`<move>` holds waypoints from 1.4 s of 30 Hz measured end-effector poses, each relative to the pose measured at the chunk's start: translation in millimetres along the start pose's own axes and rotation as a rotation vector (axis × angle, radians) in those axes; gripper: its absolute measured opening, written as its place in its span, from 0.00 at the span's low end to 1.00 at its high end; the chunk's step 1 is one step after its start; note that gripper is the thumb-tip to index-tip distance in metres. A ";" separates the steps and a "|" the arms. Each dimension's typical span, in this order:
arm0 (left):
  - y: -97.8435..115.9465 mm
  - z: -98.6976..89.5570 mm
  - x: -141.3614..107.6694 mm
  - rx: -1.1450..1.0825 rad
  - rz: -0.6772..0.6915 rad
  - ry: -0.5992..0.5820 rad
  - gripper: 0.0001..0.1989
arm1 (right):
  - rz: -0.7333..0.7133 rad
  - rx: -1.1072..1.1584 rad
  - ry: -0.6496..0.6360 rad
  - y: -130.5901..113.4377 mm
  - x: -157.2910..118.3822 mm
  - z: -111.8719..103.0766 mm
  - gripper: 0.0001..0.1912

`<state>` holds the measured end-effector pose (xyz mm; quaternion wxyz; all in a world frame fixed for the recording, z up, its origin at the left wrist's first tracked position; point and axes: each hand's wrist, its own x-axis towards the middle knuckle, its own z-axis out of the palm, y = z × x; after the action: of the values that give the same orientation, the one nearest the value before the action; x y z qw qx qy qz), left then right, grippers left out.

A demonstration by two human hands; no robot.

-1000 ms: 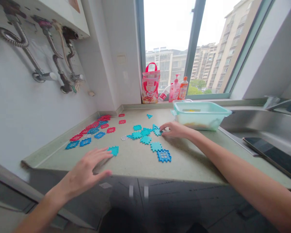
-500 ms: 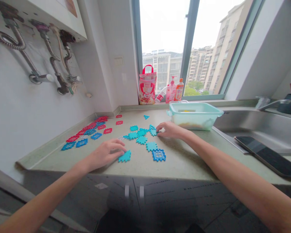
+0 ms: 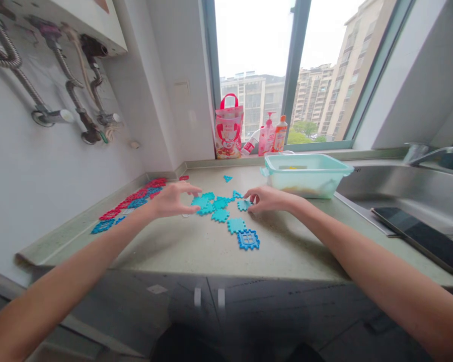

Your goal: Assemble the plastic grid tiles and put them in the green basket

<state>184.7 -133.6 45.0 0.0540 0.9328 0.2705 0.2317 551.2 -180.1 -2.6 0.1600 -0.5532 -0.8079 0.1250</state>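
Note:
Several turquoise toothed tiles [image 3: 221, 215] lie loosely grouped mid-counter. My left hand [image 3: 177, 199] is closed on a turquoise tile [image 3: 201, 201] between thumb and fingers, at the left side of the group. On the group's right, my right hand [image 3: 266, 199] grips the edge of another turquoise tile [image 3: 243, 205]. A blue window tile [image 3: 248, 240] touches a turquoise tile [image 3: 236, 225] nearer the front edge. A small turquoise triangle [image 3: 227, 178] lies farther back.
Red tiles [image 3: 136, 194] and blue tiles [image 3: 103, 226] line the counter's left side. A mint tub [image 3: 305, 176] stands behind my right hand. At right are a phone [image 3: 419, 236] and a steel sink [image 3: 407, 196]; a red-handled bag [image 3: 229, 131] stands by the window.
My left hand has moved back and up with the turquoise tile from near the front edge to the group. My right hand has shifted slightly, and the tile beside it has moved slightly right.

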 end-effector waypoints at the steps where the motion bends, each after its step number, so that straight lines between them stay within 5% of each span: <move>1: -9.1 1.7 13.3 -0.011 -0.014 -0.008 0.27 | 0.007 -0.017 -0.019 0.5 -1.1 -1.7 0.24; 5: -30.6 19.0 39.1 -0.067 -0.043 -0.078 0.26 | -0.002 -0.111 -0.063 -5.8 -7.7 -9.6 0.22; 14: -30.7 43.1 21.6 -0.092 -0.075 -0.167 0.23 | -0.364 0.123 0.132 -55.4 -20.4 -14.4 0.21; 22: -28.7 40.2 21.7 -0.040 -0.031 -0.086 0.20 | -0.254 0.042 -0.158 -63.5 -23.2 0.8 0.18; 26: -49.5 40.0 43.9 -0.007 -0.103 0.028 0.25 | -0.249 0.012 -0.147 -67.0 -23.0 2.6 0.23; 32: -79.8 59.3 68.4 -0.032 -0.206 -0.127 0.28 | -0.227 -0.048 -0.123 -71.1 -21.0 6.7 0.22; 42: -82.1 62.0 61.9 0.001 -0.176 -0.089 0.28 | -0.200 0.104 -0.160 -61.9 -15.0 8.2 0.22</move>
<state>220.1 -29.7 -3.6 0.0858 0.9148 0.3489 0.1843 500.1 -216.5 11.5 0.1353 -0.4493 -0.8615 0.1940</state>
